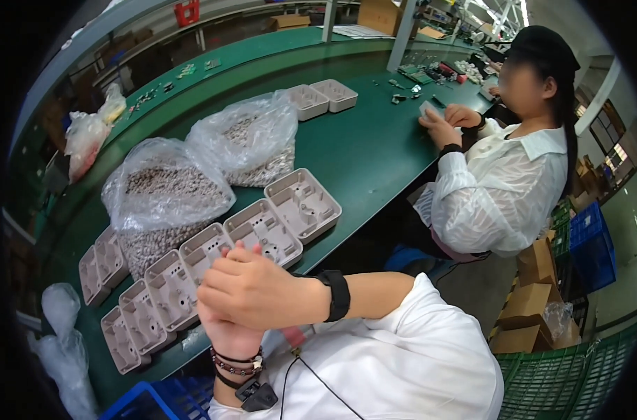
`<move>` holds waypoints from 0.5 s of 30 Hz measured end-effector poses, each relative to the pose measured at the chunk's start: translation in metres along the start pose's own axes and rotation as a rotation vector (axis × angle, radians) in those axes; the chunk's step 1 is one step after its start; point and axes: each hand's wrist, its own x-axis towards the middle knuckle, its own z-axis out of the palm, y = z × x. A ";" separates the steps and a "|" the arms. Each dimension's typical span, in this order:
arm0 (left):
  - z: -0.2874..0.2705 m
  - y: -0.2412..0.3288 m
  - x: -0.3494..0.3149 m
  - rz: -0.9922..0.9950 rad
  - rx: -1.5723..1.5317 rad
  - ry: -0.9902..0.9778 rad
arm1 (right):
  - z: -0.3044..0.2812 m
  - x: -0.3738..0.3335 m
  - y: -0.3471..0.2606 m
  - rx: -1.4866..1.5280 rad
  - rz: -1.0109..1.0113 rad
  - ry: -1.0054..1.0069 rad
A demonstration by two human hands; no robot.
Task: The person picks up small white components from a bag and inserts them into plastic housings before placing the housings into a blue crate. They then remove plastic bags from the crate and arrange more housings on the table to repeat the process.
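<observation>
My right hand [252,290], with a black band on its wrist, is closed and lies over my left hand [224,337]. Bracelets and a small black device circle my left wrist. The two hands press together with fingers curled, and whatever they hold, if anything, is hidden. They are in front of a slanting row of several light grey plastic housings [303,204] with open tops and moulded posts inside. Behind the row, two clear plastic bags, a nearer one [166,185] and a farther one [252,136], hold many small pale parts.
More grey housings sit at the left [101,266] and at the back [334,96] of the green bench [374,161]. A co-worker [493,161] at the right handles a small pale piece. Blue crates [591,245], cardboard boxes [532,308] and green crates [570,378] stand around.
</observation>
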 end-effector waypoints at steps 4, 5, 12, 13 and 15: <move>-0.009 0.002 -0.013 -0.084 -0.092 -0.204 | -0.002 -0.001 -0.009 -0.063 0.047 0.201; -0.011 0.004 -0.012 -0.117 -0.130 -0.162 | 0.001 -0.003 -0.011 -0.051 0.043 0.202; -0.002 0.005 -0.005 -0.150 -0.043 0.029 | 0.009 -0.011 -0.011 -0.112 0.213 0.305; 0.003 0.008 -0.003 -0.167 -0.118 0.067 | 0.007 -0.012 -0.012 -0.111 0.224 0.296; 0.007 0.015 0.003 -0.190 -0.271 0.140 | 0.003 -0.008 -0.011 -0.024 0.283 0.282</move>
